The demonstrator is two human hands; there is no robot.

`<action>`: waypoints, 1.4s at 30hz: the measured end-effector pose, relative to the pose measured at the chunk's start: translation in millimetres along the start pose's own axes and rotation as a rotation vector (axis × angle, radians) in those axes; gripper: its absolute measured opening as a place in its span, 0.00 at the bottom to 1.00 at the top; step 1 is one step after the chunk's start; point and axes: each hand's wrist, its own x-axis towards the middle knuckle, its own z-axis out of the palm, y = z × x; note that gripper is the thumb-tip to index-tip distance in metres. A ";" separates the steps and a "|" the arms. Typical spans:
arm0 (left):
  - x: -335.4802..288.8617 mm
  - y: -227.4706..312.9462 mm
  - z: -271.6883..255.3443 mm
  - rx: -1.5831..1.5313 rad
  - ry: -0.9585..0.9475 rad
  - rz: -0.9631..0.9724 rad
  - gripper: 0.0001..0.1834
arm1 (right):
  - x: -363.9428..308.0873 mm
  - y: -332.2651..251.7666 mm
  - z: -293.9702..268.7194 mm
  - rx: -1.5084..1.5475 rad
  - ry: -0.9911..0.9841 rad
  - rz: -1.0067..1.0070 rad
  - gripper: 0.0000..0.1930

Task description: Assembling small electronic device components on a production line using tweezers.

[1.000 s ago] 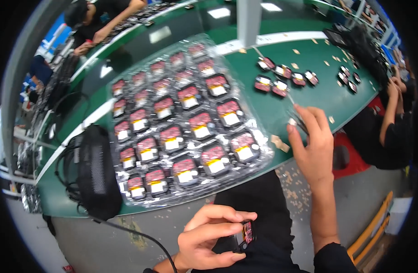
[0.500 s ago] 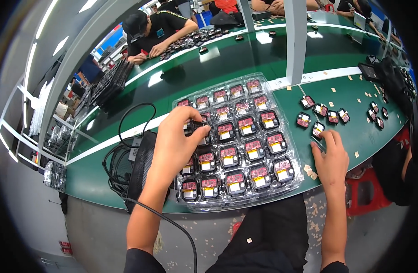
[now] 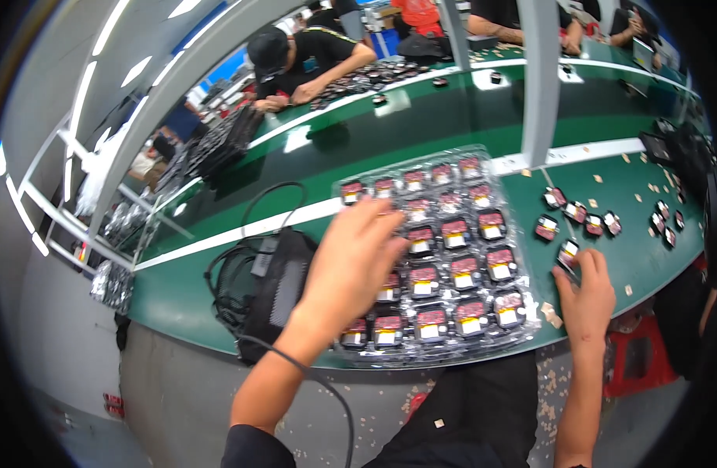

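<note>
Right of the clear tray (image 3: pixel 444 356), black module (image 3: pixel 567 253) lies just ahead of the nearer right hand (image 3: pixel 588 295), long axis pointing away, grip unclear; left hand (image 3: pixel 352 261) over tray, finger state blurred.

Looks from the person's head, as the left one of two side-by-side fisheyes, forward and down over the tabletop (image 3: pixel 179 292). Takes in the left hand (image 3: pixel 358 249), right hand (image 3: pixel 588 292) and tray (image 3: pixel 436 359) from close above, and the forearms (image 3: pixel 580 390) at the lower edge. Reaches out to a distant co-worker (image 3: pixel 319 58) and down to the floor (image 3: pixel 179 390), bending straight edges toward the rim.
</note>
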 end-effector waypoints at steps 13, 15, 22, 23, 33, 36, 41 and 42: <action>-93.5 138.4 26.2 -0.563 0.078 0.834 0.13 | -10.5 28.3 -9.8 0.191 -0.153 0.113 0.19; -108.1 145.5 37.6 -0.690 0.062 0.752 0.11 | -25.3 13.9 -24.6 0.457 -0.039 0.128 0.21; -143.8 158.1 63.5 -1.334 -0.205 -0.181 0.17 | -92.4 -11.1 -59.5 0.737 -0.201 -0.278 0.33; -146.7 161.0 66.3 -1.399 -0.235 -0.304 0.18 | -97.7 -15.6 -59.0 0.817 -0.233 -0.321 0.32; -176.0 175.5 93.0 -2.156 -0.199 -0.645 0.34 | -109.8 -10.3 -63.0 0.931 -0.594 -0.314 0.28; -177.2 175.8 91.8 -2.132 -0.144 -0.750 0.35 | -114.7 -20.6 -57.1 0.916 -0.524 -0.236 0.29; -175.1 179.1 94.8 -1.888 -0.024 -0.846 0.36 | -118.3 -15.9 -52.0 0.690 -0.440 -0.350 0.23; -177.2 177.6 96.1 -1.830 -0.009 -0.841 0.35 | -121.7 -13.9 -51.7 0.597 -0.387 -0.443 0.20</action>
